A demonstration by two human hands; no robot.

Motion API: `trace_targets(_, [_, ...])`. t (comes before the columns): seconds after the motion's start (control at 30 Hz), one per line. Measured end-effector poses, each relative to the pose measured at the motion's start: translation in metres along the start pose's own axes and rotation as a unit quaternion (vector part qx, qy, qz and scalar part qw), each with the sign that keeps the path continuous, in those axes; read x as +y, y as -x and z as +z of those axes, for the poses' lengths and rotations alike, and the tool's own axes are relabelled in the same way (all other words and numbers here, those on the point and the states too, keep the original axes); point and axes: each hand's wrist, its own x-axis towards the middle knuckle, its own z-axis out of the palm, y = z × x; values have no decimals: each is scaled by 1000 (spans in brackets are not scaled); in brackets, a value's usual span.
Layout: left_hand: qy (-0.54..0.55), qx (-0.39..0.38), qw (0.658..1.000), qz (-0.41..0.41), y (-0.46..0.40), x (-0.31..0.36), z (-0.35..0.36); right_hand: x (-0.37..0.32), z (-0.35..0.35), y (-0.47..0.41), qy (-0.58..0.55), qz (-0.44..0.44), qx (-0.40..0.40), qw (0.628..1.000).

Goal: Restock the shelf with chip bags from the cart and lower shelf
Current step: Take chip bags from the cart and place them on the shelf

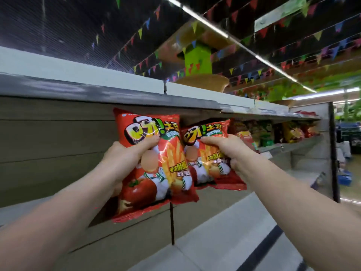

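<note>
My left hand (125, 159) gripped one red chip bag (150, 169), my right hand (224, 151) another (207, 153), both raised before the bare shelf bay (58, 145); further bags (273, 132) filled the shelf rightward.

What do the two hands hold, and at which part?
Left hand grips the left chip bag at mid-height; right hand grips the right chip bag at its upper middle.

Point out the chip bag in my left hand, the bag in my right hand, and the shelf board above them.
left chip bag (154, 163): head view, front panel middle.
right chip bag (207, 163): head view, front panel.
shelf board (117, 94): head view, grey front edge.
</note>
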Motion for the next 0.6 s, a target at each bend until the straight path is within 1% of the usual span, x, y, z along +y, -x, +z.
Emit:
trace_targets(0.1, [-7, 31, 999, -19, 0, 1, 11, 7, 5, -36, -26, 50, -75, 996])
trace_targets(0.2, [-9, 71, 997, -32, -5, 6, 27, 8, 12, -69, -28, 86, -167, 982])
trace_targets(0.27, [-6, 99, 994, -35, -9, 11, 40, 7, 15, -89, -31, 90, -223, 970])
trace_targets(0.37, [10, 130, 991, -42, -15, 18, 55, 5, 20, -115, -34, 86, -279, 956])
trace_targets(0.43, [13, 146, 988, -44, -15, 22, 62, 5, 24, -128, -34, 73, -295, 952])
trace_targets(0.6, [-13, 200, 978, -60, -12, 24, 69, 23, 33, -150, -54, 20, -281, 958])
